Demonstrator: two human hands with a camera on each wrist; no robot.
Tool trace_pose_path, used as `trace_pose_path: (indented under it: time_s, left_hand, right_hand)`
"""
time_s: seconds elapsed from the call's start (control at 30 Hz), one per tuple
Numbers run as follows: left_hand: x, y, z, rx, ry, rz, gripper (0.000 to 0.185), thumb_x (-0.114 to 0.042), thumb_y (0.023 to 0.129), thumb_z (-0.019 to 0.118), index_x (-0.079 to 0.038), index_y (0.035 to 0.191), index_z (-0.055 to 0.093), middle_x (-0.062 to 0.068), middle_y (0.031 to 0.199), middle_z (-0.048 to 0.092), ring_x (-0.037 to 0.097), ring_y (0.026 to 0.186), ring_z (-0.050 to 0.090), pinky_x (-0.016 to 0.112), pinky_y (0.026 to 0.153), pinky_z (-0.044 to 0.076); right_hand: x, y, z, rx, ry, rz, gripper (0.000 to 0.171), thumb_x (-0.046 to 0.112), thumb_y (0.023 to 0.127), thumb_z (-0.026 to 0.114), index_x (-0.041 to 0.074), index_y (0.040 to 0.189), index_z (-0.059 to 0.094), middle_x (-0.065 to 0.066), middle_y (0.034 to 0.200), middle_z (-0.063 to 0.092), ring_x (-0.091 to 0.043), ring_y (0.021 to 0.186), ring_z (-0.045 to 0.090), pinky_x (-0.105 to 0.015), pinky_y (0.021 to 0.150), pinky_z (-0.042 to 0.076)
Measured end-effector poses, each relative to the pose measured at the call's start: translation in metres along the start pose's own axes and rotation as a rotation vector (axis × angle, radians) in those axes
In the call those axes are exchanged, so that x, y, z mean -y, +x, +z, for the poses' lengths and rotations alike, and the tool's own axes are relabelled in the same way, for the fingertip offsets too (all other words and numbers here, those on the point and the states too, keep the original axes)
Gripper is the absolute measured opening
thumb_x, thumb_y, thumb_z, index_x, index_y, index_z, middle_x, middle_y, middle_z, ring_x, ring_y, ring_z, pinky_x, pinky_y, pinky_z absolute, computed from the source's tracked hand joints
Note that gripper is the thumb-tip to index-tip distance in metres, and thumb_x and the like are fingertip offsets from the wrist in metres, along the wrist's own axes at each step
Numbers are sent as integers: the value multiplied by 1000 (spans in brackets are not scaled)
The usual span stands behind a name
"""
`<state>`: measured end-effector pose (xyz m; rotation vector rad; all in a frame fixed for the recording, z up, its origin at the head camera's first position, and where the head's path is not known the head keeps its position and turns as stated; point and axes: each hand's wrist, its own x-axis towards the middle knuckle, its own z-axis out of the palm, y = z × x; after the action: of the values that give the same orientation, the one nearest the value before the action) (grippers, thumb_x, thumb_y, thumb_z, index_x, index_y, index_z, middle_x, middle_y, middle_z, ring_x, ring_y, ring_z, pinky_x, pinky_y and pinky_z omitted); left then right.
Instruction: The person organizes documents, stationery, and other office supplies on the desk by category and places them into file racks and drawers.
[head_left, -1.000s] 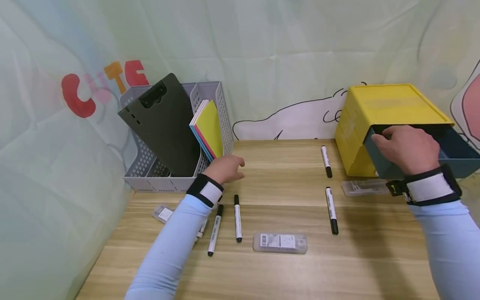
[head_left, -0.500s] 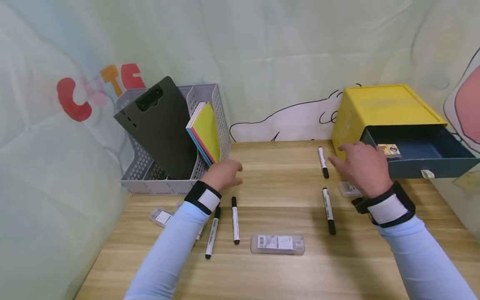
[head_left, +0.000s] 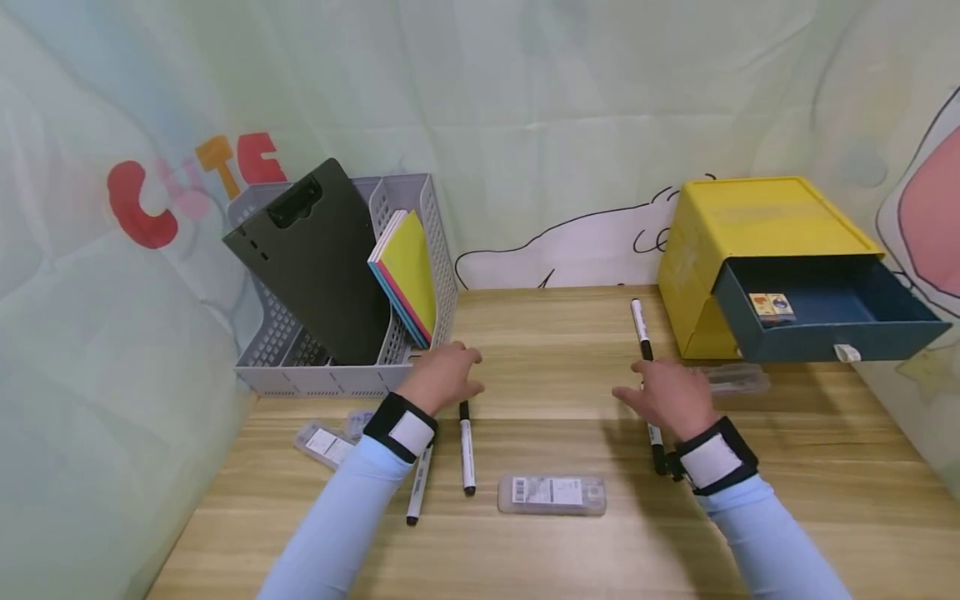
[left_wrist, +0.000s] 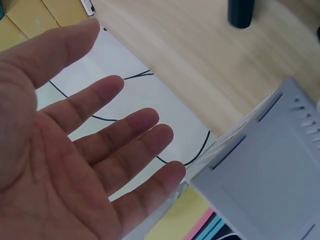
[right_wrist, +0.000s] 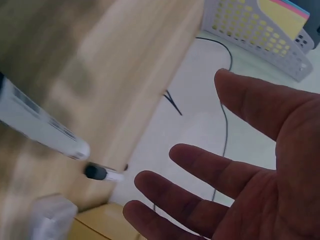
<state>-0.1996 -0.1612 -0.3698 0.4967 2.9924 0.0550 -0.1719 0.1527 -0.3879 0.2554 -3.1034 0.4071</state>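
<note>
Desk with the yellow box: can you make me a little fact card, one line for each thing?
Left hand: holds nothing, near the grey organizer
Right hand: holds nothing, near a marker
Inside organizer: dark clipboard and notebooks
Drawer: pulled out of the yellow box, small colourful item inside
Desk: see-through case with a white label lies on it

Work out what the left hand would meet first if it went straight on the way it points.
The left hand would likely meet the printed backdrop first; the way over the wooden tabletop looks free, though depth is unclear.
</note>
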Motion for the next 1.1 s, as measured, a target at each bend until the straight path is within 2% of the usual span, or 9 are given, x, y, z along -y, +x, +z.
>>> trace_pose_path:
  time_s: [0.13, 0.27, 0.53, 0.63, 0.83, 0.93, 1.1]
  left_hand:
    - [2, -8, 7, -30, -16, 21, 45, -30, 89, 75, -5, 125, 65, 15, 117, 64, 29, 105, 62, 44, 91, 50]
    - [4, -16, 9, -47, -55, 14, 43, -28, 88, 77, -4, 122, 66, 15, 112, 63, 28, 99, 63, 43, 88, 51]
    - [11, -25, 12, -21, -99, -10, 42, -25, 87, 77, 0, 119, 66, 15, 114, 67, 28, 100, 64, 44, 87, 51]
    - [17, -29, 13, -7, -97, -38, 39, -22, 85, 78, 0, 115, 67, 14, 107, 68, 26, 92, 64, 43, 82, 52]
    - [34, -37, 15, 17, -44, -138, 20, -14, 80, 78, -1, 93, 69, 10, 85, 67, 24, 74, 61, 42, 69, 51]
    - [41, -41, 16, 26, 1, -183, 17, -13, 79, 78, -1, 86, 70, 12, 84, 67, 26, 75, 63, 44, 67, 52]
    - [49, -49, 18, 47, 69, -226, 26, -21, 75, 83, 0, 84, 69, 14, 84, 67, 30, 78, 64, 49, 69, 52]
  right_hand:
    - [-3, -3, 14, 42, 16, 11, 55, 40, 90, 70, -6, 120, 65, -26, 108, 68, -43, 95, 64, -59, 78, 50]
    - [-1, -4, 21, 84, 33, 42, 56, 40, 90, 70, -5, 122, 64, -27, 110, 66, -43, 97, 62, -63, 82, 47]
    - [1, -6, 23, 107, 54, 72, 56, 40, 90, 69, -5, 123, 63, -29, 115, 64, -44, 102, 61, -65, 86, 44]
    - [1, -6, 24, 108, 61, 75, 56, 40, 91, 68, -5, 124, 63, -29, 116, 64, -45, 104, 60, -65, 87, 43]
    - [1, -6, 24, 100, 66, 76, 56, 39, 91, 68, -6, 124, 63, -29, 116, 64, -44, 104, 61, -64, 87, 44]
    - [1, -7, 24, 91, 70, 74, 55, 39, 91, 68, -6, 123, 63, -28, 116, 65, -44, 104, 61, -63, 87, 44]
    - [1, -7, 23, 89, 77, 69, 55, 39, 91, 68, -6, 123, 64, -28, 116, 65, -44, 103, 62, -62, 85, 45]
